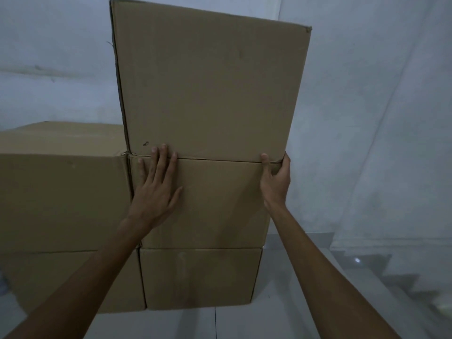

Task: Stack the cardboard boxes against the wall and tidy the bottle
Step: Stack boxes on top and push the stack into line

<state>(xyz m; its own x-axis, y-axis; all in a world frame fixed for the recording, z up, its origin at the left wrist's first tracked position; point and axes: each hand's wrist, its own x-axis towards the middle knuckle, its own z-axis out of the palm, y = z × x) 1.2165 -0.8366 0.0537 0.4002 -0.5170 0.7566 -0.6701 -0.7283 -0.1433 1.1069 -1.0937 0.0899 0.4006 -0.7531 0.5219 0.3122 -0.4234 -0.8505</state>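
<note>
Three plain cardboard boxes stand stacked against the pale wall: a top box point(210, 81), a middle box point(215, 204) and a bottom box point(198, 277). My left hand point(154, 189) lies flat with straight fingers on the middle box's front, its fingertips reaching the seam under the top box. My right hand point(275, 179) is at the right front corner where the top and middle boxes meet, thumb on the front, fingers round the side. No bottle is in view.
A second stack of two cardboard boxes point(63, 199) stands to the left, touching the first. The pale wall point(367, 118) runs behind. A grey tiled floor point(220, 324) lies in front, and steps point(391, 277) descend at the lower right.
</note>
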